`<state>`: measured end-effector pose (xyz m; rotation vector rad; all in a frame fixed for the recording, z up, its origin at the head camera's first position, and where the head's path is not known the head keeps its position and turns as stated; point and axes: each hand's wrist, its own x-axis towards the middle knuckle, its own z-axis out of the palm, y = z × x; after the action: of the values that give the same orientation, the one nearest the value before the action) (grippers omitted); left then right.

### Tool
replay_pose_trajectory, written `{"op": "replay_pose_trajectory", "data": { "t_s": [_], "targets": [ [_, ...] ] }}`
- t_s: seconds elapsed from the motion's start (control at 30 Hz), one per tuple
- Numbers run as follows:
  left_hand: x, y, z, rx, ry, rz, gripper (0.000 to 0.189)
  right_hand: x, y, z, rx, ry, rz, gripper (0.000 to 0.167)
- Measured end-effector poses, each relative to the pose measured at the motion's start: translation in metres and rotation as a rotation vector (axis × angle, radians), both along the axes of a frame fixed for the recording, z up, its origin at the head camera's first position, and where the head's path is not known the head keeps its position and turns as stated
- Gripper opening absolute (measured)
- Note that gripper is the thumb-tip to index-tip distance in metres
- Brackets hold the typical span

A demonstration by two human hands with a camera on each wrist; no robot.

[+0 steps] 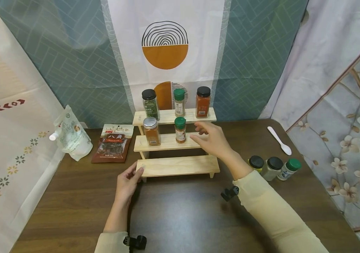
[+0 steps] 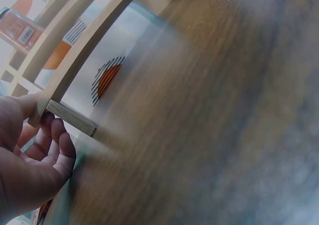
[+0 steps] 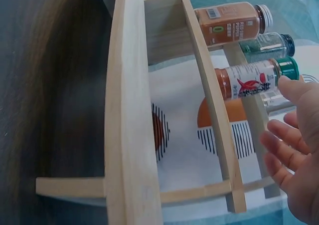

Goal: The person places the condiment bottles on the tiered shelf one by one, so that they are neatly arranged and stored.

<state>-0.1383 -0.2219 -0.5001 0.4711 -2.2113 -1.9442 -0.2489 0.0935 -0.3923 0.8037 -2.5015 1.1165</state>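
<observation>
A three-tier wooden spice rack [image 1: 180,165] stands on the table. My left hand [image 1: 127,184] grips the left end of its bottom step, thumb on top and fingers curled underneath, as the left wrist view shows. On the middle step are a silver-capped jar of orange-brown spice [image 1: 152,131] and a green-capped spice jar [image 1: 180,130] with a red chili on its label. My right hand [image 1: 213,138] is just right of this green-capped jar, fingers loosely bent and apart, nothing between them. In the right wrist view its thumb overlaps the green cap [image 3: 288,68].
Three jars stand on the top step: black-capped green herbs [image 1: 151,104], a green-capped jar [image 1: 179,102] and a black-capped red-orange one [image 1: 203,102]. Left lie a star anise packet [image 1: 113,144] and a white spouted pouch [image 1: 74,135]. Right are three jars [image 1: 271,169] and a white spoon [image 1: 279,141].
</observation>
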Motion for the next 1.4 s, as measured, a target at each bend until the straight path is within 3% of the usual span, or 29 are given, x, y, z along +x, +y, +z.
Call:
{"op": "replay_pose_trajectory", "data": {
  "t_s": [0.2,0.87,1.4],
  "targets": [
    [0.001,0.000,0.001,0.001,-0.001,0.005,0.050,0.006,0.013,-0.006,-0.002,0.053,0.011,0.042],
    [0.002,0.003,0.001,-0.048,0.033,0.022,0.047,0.015,0.057,-0.015,0.007,0.112,0.004,0.040],
    [0.001,0.003,0.000,-0.071,0.042,0.027,0.047,0.022,0.097,-0.026,0.052,0.128,-0.053,0.036]
  ]
}}
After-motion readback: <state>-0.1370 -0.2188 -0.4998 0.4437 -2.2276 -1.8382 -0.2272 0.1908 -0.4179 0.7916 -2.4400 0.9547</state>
